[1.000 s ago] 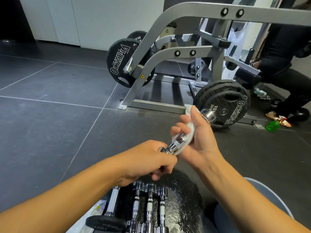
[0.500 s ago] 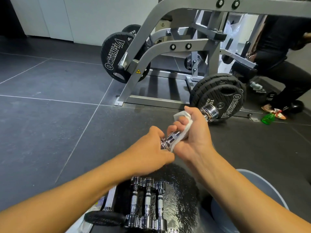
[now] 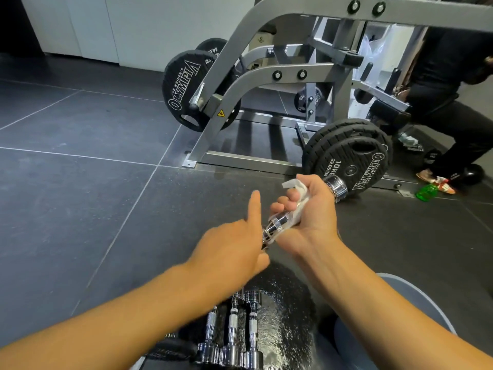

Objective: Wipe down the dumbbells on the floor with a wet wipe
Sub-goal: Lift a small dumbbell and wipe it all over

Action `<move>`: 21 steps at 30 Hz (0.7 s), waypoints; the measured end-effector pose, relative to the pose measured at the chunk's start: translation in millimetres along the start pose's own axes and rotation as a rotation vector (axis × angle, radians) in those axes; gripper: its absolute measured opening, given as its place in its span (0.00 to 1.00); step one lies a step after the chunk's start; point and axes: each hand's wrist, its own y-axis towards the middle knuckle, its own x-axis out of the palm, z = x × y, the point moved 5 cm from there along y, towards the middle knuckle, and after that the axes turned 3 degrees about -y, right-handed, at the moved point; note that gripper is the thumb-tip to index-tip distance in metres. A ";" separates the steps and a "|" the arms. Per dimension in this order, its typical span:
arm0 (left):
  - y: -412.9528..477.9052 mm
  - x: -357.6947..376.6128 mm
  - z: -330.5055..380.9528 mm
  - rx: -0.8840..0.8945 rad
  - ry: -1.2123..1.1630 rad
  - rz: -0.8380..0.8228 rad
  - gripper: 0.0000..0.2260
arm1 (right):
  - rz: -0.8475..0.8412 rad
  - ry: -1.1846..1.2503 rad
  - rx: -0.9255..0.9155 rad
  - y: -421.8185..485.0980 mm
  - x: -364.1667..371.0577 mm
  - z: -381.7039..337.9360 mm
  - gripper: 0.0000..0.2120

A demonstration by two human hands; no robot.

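Head view: left hand (image 3: pixel 234 247) newly unclenched.

Your left hand (image 3: pixel 234 249) no longer grips the near end of the chrome dumbbell (image 3: pixel 277 225); its forefinger now points forward. Your right hand (image 3: pixel 306 209) has slid the wet wipe (image 3: pixel 298 206) further along the handle.

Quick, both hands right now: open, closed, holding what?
Left hand: open, index finger out, at the dumbbell's near end.
Right hand: closed around the wet wipe and dumbbell.
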 end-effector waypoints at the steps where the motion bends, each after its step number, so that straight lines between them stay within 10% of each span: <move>1: 0.6 3.9 4.6 0.060 0.216 0.151 0.44 | 0.040 0.009 -0.004 2.9 -3.2 -0.1 0.13; 5: 4.9 8.1 8.8 0.051 0.175 0.013 0.45 | 0.090 0.007 -0.046 4.9 -9.0 -9.8 0.12; 13: 4.3 20.5 -3.1 -0.001 -1.217 -0.727 0.14 | -0.063 0.070 -0.035 5.5 -6.7 -24.4 0.15; 21: 6.6 29.4 -5.2 0.028 -1.040 -0.549 0.22 | -0.119 0.115 -0.081 14.1 -14.6 -34.6 0.27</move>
